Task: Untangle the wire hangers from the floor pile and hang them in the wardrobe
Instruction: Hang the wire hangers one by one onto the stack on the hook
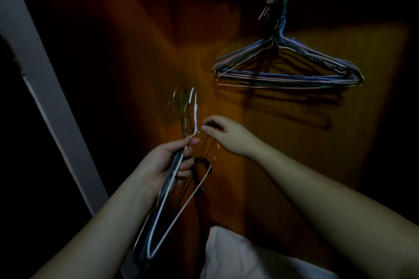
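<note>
Thin metal wire hangers (172,179) in the left hand's (163,163) grip, one coated glossy white, others dull green and bare grey. Above the grip, hung wire hangers (288,68) look blue-coated. Wardrobe panel (140,56): matt orange-brown wood. Below, soft white cloth (229,253).

I see a dim space, lit only in patches. Ahead of me stand brown wood panels (140,56), meeting at a corner that runs down the middle. A warm glow falls on the right panel (353,142) in a slanted bright patch, and a narrower strip of light crosses the left one; the top and edges fade to black. On my left a pale grey frame (47,88) slants down across the view, dark beyond it. Something white (238,258), maybe cloth, lies at the bottom edge.
</note>
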